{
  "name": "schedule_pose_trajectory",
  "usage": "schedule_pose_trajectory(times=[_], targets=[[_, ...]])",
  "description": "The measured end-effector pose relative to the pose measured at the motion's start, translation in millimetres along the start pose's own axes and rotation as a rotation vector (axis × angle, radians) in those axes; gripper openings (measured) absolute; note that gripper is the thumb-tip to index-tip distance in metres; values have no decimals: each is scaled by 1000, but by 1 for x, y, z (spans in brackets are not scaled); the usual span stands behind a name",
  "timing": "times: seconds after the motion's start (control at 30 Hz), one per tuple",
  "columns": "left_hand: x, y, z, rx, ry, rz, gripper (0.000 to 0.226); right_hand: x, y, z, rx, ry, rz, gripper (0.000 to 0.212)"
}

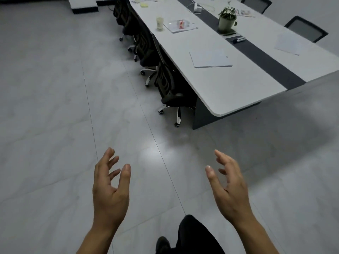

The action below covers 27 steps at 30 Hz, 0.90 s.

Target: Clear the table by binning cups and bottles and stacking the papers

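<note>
While hands (170, 191) hover empty — grey tiled floor (55, 107), white table (238, 85).

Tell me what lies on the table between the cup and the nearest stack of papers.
In the head view, between the cup and the nearest paper stack lies a loose sheet bearing a clear bottle with a red label; the table beyond it is bare.

Table (238, 92): paper stack (211, 59) near the front left edge; cup (160, 23) and more papers (180, 26) farther back along it. Potted plant (227, 20) on the middle strip; chairs (165, 83) line the left edge.
</note>
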<state>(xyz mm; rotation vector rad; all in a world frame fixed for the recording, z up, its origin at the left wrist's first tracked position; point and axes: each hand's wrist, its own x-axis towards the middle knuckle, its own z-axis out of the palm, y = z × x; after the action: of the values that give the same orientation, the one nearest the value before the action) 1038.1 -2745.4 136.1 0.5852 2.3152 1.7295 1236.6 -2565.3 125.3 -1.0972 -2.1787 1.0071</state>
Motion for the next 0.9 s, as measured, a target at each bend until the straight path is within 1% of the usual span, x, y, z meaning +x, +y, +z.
schedule_pose_trajectory(times=[0.07, 0.17, 0.33, 0.4, 0.47, 0.53, 0.67, 0.77, 0.9], targets=[[43, -6, 5, 6, -3, 23, 58, 33, -3, 23, 11, 12, 18, 52], [106, -24, 17, 12, -4, 9, 58, 89, -2, 65, 23, 13, 39, 52], [242, -51, 34, 65, -11, -19, 57, 224, -15, 152, 71, -6, 41, 52], [303, -46, 33, 89, 5, -32, 58, 287, -39, 182, 87, -38, 18, 55], [363, -31, 25, 91, 35, -11, 55, 349, -74, 204, 104, -71, -38, 53], [419, -23, 14, 105, 78, 16, 57, 410, -110, 226, 109, -102, -114, 52], [509, -24, -6, 108, 184, 10, 58, 511, -168, 269, 119, -181, -208, 52], [575, -46, -10, 75, 240, -34, 51, 576, -183, 312, 105, -196, -226, 53], [689, -85, 1, 46, 202, -101, 55, 659, -187, 378, 54, -215, -156, 54]])
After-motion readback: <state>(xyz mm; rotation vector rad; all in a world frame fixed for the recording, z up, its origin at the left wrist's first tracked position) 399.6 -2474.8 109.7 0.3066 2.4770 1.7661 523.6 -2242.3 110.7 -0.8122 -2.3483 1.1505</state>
